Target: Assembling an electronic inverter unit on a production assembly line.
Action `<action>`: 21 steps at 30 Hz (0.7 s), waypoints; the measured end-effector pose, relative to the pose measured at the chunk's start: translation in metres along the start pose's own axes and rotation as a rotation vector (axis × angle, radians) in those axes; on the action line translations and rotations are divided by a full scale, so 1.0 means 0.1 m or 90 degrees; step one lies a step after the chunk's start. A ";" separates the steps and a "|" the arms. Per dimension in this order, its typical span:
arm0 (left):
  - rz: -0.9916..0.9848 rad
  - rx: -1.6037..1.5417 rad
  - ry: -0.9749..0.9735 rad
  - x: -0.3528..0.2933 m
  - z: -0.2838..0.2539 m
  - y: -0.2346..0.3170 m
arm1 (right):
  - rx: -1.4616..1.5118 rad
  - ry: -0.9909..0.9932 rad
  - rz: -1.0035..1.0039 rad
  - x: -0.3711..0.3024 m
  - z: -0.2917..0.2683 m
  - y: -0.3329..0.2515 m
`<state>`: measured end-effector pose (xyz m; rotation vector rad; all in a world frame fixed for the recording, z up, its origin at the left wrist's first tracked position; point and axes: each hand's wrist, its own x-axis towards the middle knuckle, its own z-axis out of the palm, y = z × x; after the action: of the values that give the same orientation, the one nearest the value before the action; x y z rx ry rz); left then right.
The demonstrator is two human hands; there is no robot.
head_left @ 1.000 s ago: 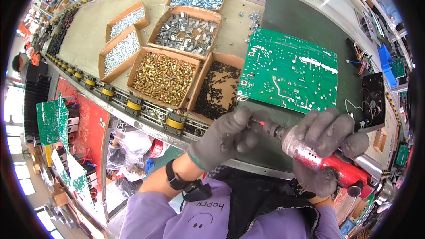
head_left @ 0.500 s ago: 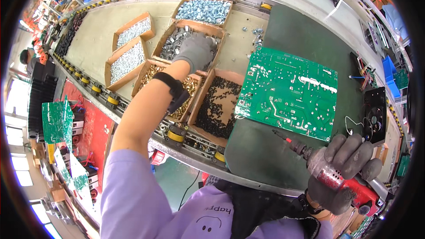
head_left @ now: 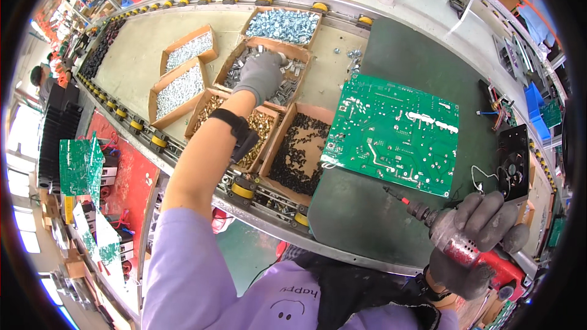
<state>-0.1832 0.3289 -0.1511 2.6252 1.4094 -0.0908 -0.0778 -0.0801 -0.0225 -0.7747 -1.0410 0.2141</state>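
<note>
At lower right, the right hand grips a scuffed red-and-silver power screwdriver with a thin, dark bit. Upper centre, the left hand sits among shiny grey brackets; whether it grips any, I cannot tell.

I get a bright feed here, with the windows at far left washed out to near white. My fisheye bows the long edges of the surface and ends in a black ring with bluish-purple fringing. The red power driver reads clearly; the far-left background looks soft.
</note>
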 end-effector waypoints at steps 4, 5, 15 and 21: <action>0.034 0.102 -0.022 0.14 0.16 0.09 | -0.013 0.010 -0.033 -0.03 -0.05 -0.06; 0.010 0.088 -0.030 0.18 0.18 0.08 | -0.015 0.013 -0.043 -0.04 -0.07 -0.07; -0.056 -0.709 0.002 -0.56 -0.07 -0.03 | -0.015 -0.021 0.029 0.14 -0.05 -0.09; -0.060 -0.697 -0.066 -1.70 -0.01 0.00 | 0.021 -0.123 0.113 0.41 0.17 0.26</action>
<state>-0.2776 0.1895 -0.1282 1.6195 1.0732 0.4090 -0.0658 -0.0327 -0.0068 -0.8286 -1.1475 0.4646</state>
